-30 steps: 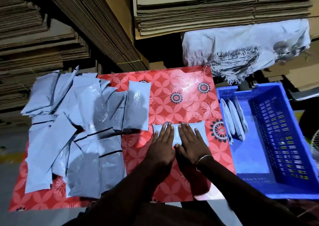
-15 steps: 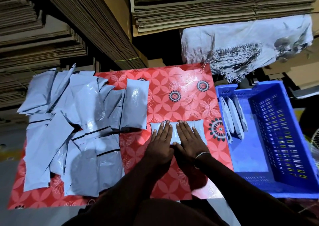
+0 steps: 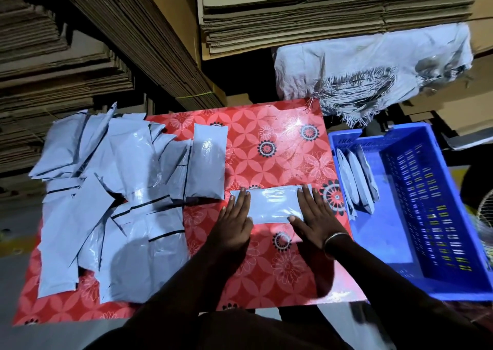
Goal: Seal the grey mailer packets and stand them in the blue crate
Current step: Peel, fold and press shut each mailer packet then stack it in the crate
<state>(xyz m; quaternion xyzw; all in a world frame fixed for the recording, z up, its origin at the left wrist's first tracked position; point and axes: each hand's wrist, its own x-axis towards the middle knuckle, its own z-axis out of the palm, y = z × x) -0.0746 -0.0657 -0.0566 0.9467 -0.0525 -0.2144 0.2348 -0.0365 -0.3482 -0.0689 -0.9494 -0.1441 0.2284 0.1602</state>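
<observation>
A red flowered tablecloth covers the table; a loose heap of grey mailers spreads over its left half, with one filled packet lying lengthwise at the heap's right edge, just beside the left hand; stacks of flat cardboard rise behind, and a frayed white sack sits behind the blue crate, which stands off the table's right edge; three sealed packets stand on edge in the crate's far left corner; the grey mailer packet lies crosswise near the table's middle; the left hand presses flat on its left end, the right hand flat on its right end, fingers straight, neither gripping.
</observation>
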